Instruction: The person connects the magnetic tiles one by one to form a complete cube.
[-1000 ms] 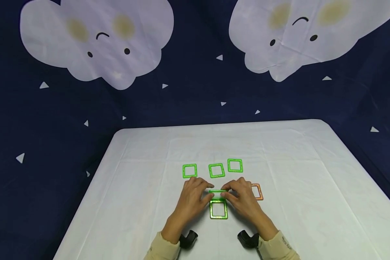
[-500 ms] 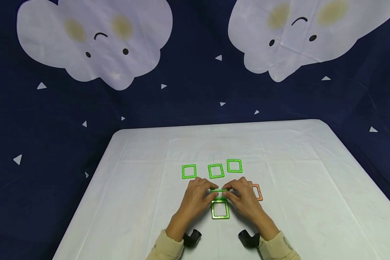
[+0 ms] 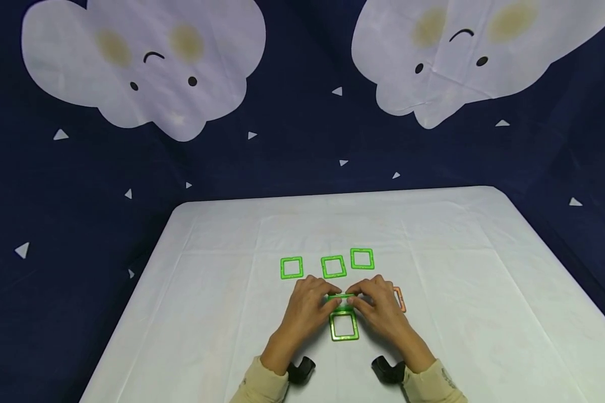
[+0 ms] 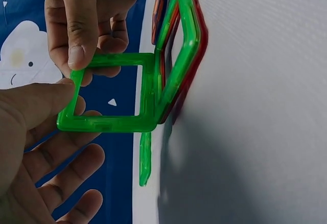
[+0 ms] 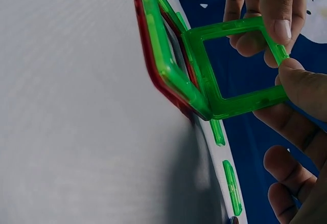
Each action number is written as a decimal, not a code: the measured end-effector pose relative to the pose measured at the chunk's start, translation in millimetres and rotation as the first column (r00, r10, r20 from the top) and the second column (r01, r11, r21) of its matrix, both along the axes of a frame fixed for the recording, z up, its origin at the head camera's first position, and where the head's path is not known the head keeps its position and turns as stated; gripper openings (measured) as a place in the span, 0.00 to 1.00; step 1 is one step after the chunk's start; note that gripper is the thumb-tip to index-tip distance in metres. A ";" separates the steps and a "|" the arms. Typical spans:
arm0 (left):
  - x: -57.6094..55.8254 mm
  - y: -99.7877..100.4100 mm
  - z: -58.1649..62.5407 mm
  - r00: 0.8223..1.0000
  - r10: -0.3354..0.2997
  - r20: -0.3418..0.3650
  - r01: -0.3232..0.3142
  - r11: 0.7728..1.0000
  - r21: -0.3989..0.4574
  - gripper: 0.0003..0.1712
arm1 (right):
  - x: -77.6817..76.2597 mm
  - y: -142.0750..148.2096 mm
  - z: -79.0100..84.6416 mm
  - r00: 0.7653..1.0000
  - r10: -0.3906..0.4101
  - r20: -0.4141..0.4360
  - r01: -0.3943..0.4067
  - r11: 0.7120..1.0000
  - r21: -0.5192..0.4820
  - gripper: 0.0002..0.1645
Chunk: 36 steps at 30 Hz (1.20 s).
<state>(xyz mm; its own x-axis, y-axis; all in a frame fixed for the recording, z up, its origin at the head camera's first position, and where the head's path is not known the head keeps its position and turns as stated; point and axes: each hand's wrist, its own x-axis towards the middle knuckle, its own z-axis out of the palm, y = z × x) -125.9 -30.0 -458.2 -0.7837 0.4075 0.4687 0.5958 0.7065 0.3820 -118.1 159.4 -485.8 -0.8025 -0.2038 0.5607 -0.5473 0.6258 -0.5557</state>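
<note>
My left hand (image 3: 302, 310) and right hand (image 3: 380, 308) pinch the top edge of a green square magnetic tile (image 4: 112, 124) near its two upper corners, thumbs on the near side. This tile stands upright, its lower edge along the far edge of a second green square tile (image 3: 345, 338) lying flat. A red tile (image 5: 151, 75) shows right beneath the flat green one in the right wrist view. Both tiles are hollow frames. The left hand's other fingers (image 4: 76, 168) are spread beside the standing tile.
Beyond the hands, three green square tiles lie on the white-covered table (image 3: 206, 313): a left one (image 3: 282, 268), a middle one (image 3: 324, 268) and a right one (image 3: 352, 259). An orange tile (image 3: 402, 302) is partly hidden behind the right hand.
The left hand and the two joined tiles have shifted slightly right, and the flat tile has turned a little. The right hand covers more of the orange tile. Both hands keep their pinch.
</note>
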 end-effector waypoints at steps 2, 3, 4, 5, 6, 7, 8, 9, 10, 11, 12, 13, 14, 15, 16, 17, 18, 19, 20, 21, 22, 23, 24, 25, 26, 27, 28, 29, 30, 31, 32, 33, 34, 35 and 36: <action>0.6 -1.0 0.0 1.000 0.006 -0.007 -0.006 1.000 0.009 0.08 | 0.1 -0.1 0.3 1.000 0.001 -0.005 -0.001 1.000 -0.004 0.14; 0.9 -1.5 0.0 1.000 0.008 -0.011 -0.008 1.000 0.015 0.08 | 0.1 -0.2 0.4 1.000 0.002 -0.006 -0.002 1.000 -0.006 0.14; 1.0 -1.9 0.0 1.000 0.009 -0.016 -0.009 1.000 0.019 0.07 | 0.1 -0.3 0.6 1.000 0.002 -0.007 -0.002 1.000 -0.008 0.14; 1.1 -2.3 -0.1 1.000 0.011 -0.019 -0.010 1.000 0.021 0.07 | 0.2 -0.4 0.8 1.000 0.001 -0.005 -0.001 1.000 -0.010 0.14; 1.2 -2.6 -0.2 1.000 0.013 -0.025 -0.012 1.000 0.022 0.07 | 0.3 -0.6 1.0 1.000 0.001 -0.003 -0.001 1.000 -0.012 0.14; 1.3 -3.0 -0.6 0.999 0.015 -0.032 -0.014 1.000 0.022 0.06 | 0.5 -0.7 1.0 1.000 0.000 -0.001 0.000 1.000 -0.013 0.14; 1.6 -3.3 -0.8 0.999 0.016 -0.035 -0.015 1.000 0.022 0.06 | 0.6 -0.9 1.0 1.000 0.000 0.002 0.000 1.000 -0.013 0.14; 2.0 -3.7 -1.0 0.999 0.017 -0.039 -0.017 1.000 0.019 0.06 | 0.7 -1.0 0.9 1.000 0.000 0.002 0.000 1.000 -0.013 0.14; 2.3 -4.1 -1.2 0.999 0.019 -0.043 -0.018 1.000 0.016 0.06 | 0.8 -1.0 0.9 1.000 0.002 0.001 -0.002 1.000 -0.012 0.14; 2.8 -4.4 -1.6 0.999 0.021 -0.048 -0.021 1.000 0.011 0.06 | 0.8 -1.0 0.7 1.000 0.003 0.000 -0.003 1.000 -0.011 0.14; 3.2 -4.9 -2.0 0.998 0.024 -0.051 -0.023 1.000 0.008 0.06 | 0.7 -0.9 0.6 1.000 0.003 -0.003 -0.003 1.000 -0.010 0.15; 3.9 -5.4 -2.1 0.998 0.026 -0.051 -0.026 1.000 0.006 0.06 | 0.6 -0.7 0.6 1.000 0.002 -0.006 -0.002 1.000 -0.008 0.15; 4.6 -5.8 -1.8 0.998 0.028 -0.050 -0.027 1.000 0.006 0.06 | 0.4 -0.4 0.7 1.000 0.001 -0.010 -0.001 1.000 -0.008 0.16; 5.3 -6.3 -1.8 0.998 0.029 -0.049 -0.029 1.000 0.008 0.06 | 0.1 0.0 1.0 1.000 -0.003 -0.012 0.003 1.000 -0.010 0.16; 6.0 -6.8 -1.8 0.998 0.032 -0.049 -0.031 0.999 0.013 0.06 | -0.1 0.5 1.3 1.000 -0.011 -0.013 0.011 1.000 -0.009 0.17; 6.7 -7.4 -2.0 0.998 0.034 -0.049 -0.033 0.999 0.016 0.06 | -0.3 1.0 1.7 1.000 -0.024 -0.012 0.024 1.000 -0.009 0.17; 7.4 -7.9 -2.0 0.998 0.037 -0.049 -0.037 0.999 0.017 0.06 | -0.5 1.6 2.2 0.999 -0.037 -0.010 0.037 0.999 -0.009 0.18; 8.3 -8.5 -1.9 0.998 0.041 -0.046 -0.040 0.999 0.021 0.06 | -0.8 2.2 2.8 0.999 -0.046 -0.007 0.046 0.999 -0.012 0.18; 9.2 -9.1 -1.9 0.998 0.046 -0.046 -0.045 0.999 0.024 0.06 | -1.0 2.8 3.4 0.999 -0.051 -0.004 0.051 0.999 -0.019 0.18; 10.2 -9.7 -2.0 0.998 0.052 -0.045 -0.051 0.998 0.028 0.06 | -1.0 3.5 3.9 0.998 -0.056 -0.002 0.056 0.998 -0.026 0.18; 11.2 -10.4 -2.2 0.997 0.061 -0.045 -0.059 0.998 0.027 0.05 | -1.1 4.2 4.3 0.998 -0.061 -0.004 0.061 0.998 -0.031 0.18; 12.2 -10.9 -2.4 0.996 0.070 -0.050 -0.069 0.997 0.023 0.05 | -1.2 4.9 4.6 0.998 -0.063 -0.007 0.062 0.997 -0.040 0.17; 13.4 -11.6 -2.3 0.996 0.080 -0.048 -0.079 0.997 0.025 0.05 | -1.3 5.5 4.8 0.998 -0.061 -0.014 0.061 0.997 -0.050 0.17; 14.8 -12.1 -2.1 0.995 0.089 -0.047 -0.088 0.996 0.028 0.05 | -1.4 6.3 4.9 0.998 -0.061 -0.022 0.059 0.996 -0.059 0.17; 16.1 -12.5 -2.1 0.994 0.099 -0.049 -0.098 0.995 0.028 0.06 | -1.4 7.0 5.0 0.998 -0.064 -0.028 0.062 0.996 -0.068 0.17; 17.3 -12.9 -2.2 0.993 0.108 -0.048 -0.106 0.994 0.028 0.06 | -1.4 7.8 5.1 0.997 -0.070 -0.036 0.067 0.995 -0.072 0.18; 18.7 -13.4 -2.1 0.992 0.117 -0.054 -0.116 0.993 0.026 0.06 | -1.5 8.6 5.3 0.996 -0.076 -0.043 0.072 0.994 -0.077 0.18; 19.9 -13.8 -2.2 0.990 0.125 -0.061 -0.124 0.992 0.026 0.06 | -1.5 9.3 5.5 0.995 -0.082 -0.049 0.078 0.993 -0.084 0.18; 21.2 -14.2 -2.2 0.989 0.131 -0.066 -0.129 0.991 0.031 0.06 | -1.5 10.0 5.8 0.995 -0.088 -0.055 0.083 0.992 -0.091 0.18; 22.4 -14.6 -2.4 0.988 0.136 -0.078 -0.134 0.990 0.033 0.06 | -1.5 10.6 6.3 0.994 -0.095 -0.057 0.089 0.991 -0.098 0.18; 23.3 -14.9 -3.1 0.986 0.141 -0.090 -0.138 0.990 0.036 0.06 | -1.5 11.3 6.9 0.993 -0.101 -0.056 0.095 0.989 -0.109 0.18; 24.2 -15.4 -3.8 0.984 0.146 -0.100 -0.143 0.989 0.039 0.06 | -1.6 11.9 7.5 0.992 -0.108 -0.059 0.100 0.988 -0.118 0.18; 25.1 -15.8 -4.4 0.982 0.152 -0.111 -0.148 0.988 0.045 0.06 | -1.7 12.5 8.0 0.991 -0.116 -0.060 0.108 0.986 -0.129 0.17; 26.0 -16.1 -5.1 0.980 0.158 -0.119 -0.154 0.987 0.048 0.06 | -1.9 13.0 8.5 0.991 -0.123 -0.059 0.114 0.983 -0.141 0.17; 26.8 -16.5 -5.6 0.979 0.164 -0.123 -0.159 0.986 0.052 0.06 | -2.0 13.4 9.1 0.990 -0.130 -0.057 0.120 0.981 -0.151 0.17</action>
